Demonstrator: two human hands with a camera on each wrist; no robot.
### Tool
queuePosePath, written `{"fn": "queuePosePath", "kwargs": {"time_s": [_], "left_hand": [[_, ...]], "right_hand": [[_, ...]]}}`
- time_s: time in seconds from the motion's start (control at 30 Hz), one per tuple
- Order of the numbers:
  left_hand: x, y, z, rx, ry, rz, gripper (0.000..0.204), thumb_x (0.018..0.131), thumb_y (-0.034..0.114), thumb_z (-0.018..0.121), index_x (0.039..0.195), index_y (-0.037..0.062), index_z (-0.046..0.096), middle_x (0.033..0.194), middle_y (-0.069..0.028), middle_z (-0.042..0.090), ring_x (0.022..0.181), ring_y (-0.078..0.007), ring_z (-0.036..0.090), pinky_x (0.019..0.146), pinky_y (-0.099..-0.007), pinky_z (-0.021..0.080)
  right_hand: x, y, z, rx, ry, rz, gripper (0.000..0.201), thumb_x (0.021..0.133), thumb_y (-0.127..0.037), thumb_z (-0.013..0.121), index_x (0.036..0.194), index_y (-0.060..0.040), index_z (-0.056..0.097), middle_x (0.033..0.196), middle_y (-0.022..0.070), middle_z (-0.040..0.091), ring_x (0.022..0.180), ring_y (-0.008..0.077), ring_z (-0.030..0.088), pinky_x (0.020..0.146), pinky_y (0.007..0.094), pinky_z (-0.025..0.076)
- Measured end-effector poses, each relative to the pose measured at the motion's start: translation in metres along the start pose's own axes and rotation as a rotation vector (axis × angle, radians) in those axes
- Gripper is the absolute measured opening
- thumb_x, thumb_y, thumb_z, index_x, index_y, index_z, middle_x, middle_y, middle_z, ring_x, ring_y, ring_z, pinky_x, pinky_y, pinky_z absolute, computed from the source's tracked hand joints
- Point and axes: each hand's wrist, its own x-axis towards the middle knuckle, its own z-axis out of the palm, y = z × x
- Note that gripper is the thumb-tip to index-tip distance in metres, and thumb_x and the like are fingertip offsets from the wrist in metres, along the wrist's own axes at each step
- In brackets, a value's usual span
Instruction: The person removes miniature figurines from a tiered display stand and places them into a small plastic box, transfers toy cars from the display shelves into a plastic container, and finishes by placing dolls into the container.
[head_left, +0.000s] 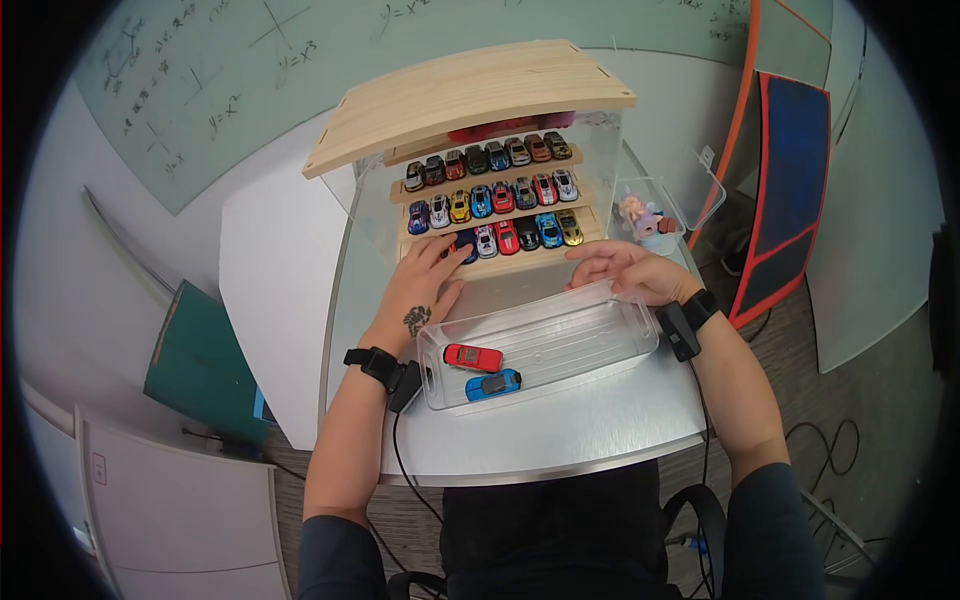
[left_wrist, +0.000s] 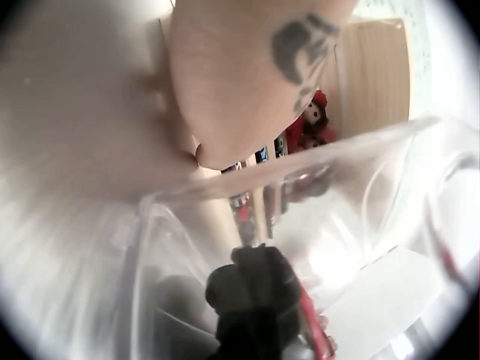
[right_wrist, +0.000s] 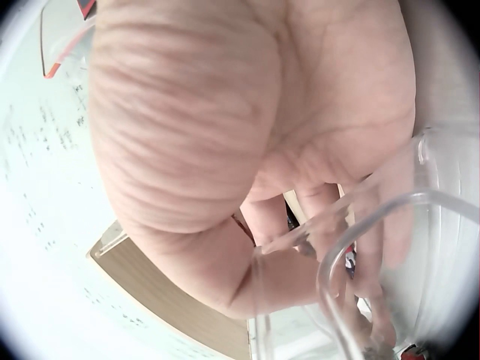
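My left hand (head_left: 425,285) reaches to the left end of the bottom row, its fingers laid over a dark blue toy car (head_left: 464,246) and its thumb apart from that car. The hand hides part of the car and that end of the shelf. My right hand (head_left: 632,272) hovers by the row's other end with loosely bent fingers and nothing in it, behind the rim of a clear plastic bin (head_left: 560,350). Inside the bin lie a red toy car (head_left: 473,357) and a blue toy car (head_left: 493,385).
A display case with a wooden top (head_left: 470,95) and clear sides holds stepped rows of toy cars. On its right, a clear box (head_left: 690,205) contains a pastel figurine (head_left: 640,215). Cables run from both wrist cameras past the front edge of the metal table (head_left: 560,440).
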Motion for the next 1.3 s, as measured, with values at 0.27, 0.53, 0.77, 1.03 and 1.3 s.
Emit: {"fn": "queuePosePath", "kwargs": {"time_s": [0.27, 0.53, 0.77, 1.03, 1.3], "left_hand": [[-0.002, 0.005, -0.001, -0.011, 0.054, -0.037, 0.032, 0.078, 0.012, 0.077, 0.11, 0.0076, 0.074, 0.126, -0.0101, 0.064, 0.117, -0.0311, 0.058, 0.091, -0.0395, 0.056], [-0.003, 0.007, -0.008, 0.145, 0.178, 0.048, 0.026, 0.078, 0.005, 0.074, 0.104, 0.0074, 0.074, 0.108, -0.0084, 0.071, 0.101, -0.0264, 0.068, 0.082, -0.0371, 0.059], [-0.012, 0.012, -0.037, 0.046, 0.264, -0.149, 0.021, 0.084, 0.003, 0.07, 0.105, 0.0036, 0.073, 0.101, -0.0123, 0.073, 0.09, -0.0293, 0.071, 0.079, -0.038, 0.059], [-0.007, 0.053, -0.076, -0.387, 0.369, -0.386, 0.023, 0.089, -0.003, 0.068, 0.111, 0.0002, 0.074, 0.108, -0.0143, 0.074, 0.094, -0.0205, 0.073, 0.082, -0.0298, 0.061], [-0.01, 0.105, -0.066, -0.282, 0.156, 0.139, 0.025, 0.077, -0.001, 0.075, 0.101, 0.0041, 0.074, 0.107, -0.0097, 0.073, 0.093, -0.0258, 0.071, 0.077, -0.0337, 0.06]], "right_hand": [[0.001, -0.003, 0.004, -0.004, -0.005, -0.003, 0.08, 0.07, 0.01, 0.052, 0.149, 0.0026, 0.043, 0.13, 0.0215, 0.062, 0.129, 0.0283, 0.056, 0.113, 0.0377, 0.039], [0.001, -0.003, 0.003, -0.016, 0.017, 0.01, 0.081, 0.07, 0.01, 0.054, 0.149, 0.0031, 0.041, 0.134, 0.0218, 0.059, 0.132, 0.0298, 0.054, 0.114, 0.0382, 0.037], [0.001, -0.003, 0.001, -0.037, 0.036, 0.024, 0.081, 0.07, 0.008, 0.056, 0.149, 0.0029, 0.041, 0.133, 0.0217, 0.059, 0.131, 0.0312, 0.054, 0.115, 0.0385, 0.037], [0.002, -0.003, 0.005, 0.024, 0.041, 0.037, 0.08, 0.07, 0.01, 0.052, 0.149, 0.003, 0.042, 0.135, 0.0217, 0.059, 0.132, 0.0306, 0.054, 0.114, 0.0385, 0.037], [0.003, -0.002, 0.005, 0.002, 0.053, 0.022, 0.082, 0.068, 0.009, 0.052, 0.148, 0.0046, 0.041, 0.135, 0.0226, 0.059, 0.132, 0.032, 0.054, 0.116, 0.0395, 0.036]]}}
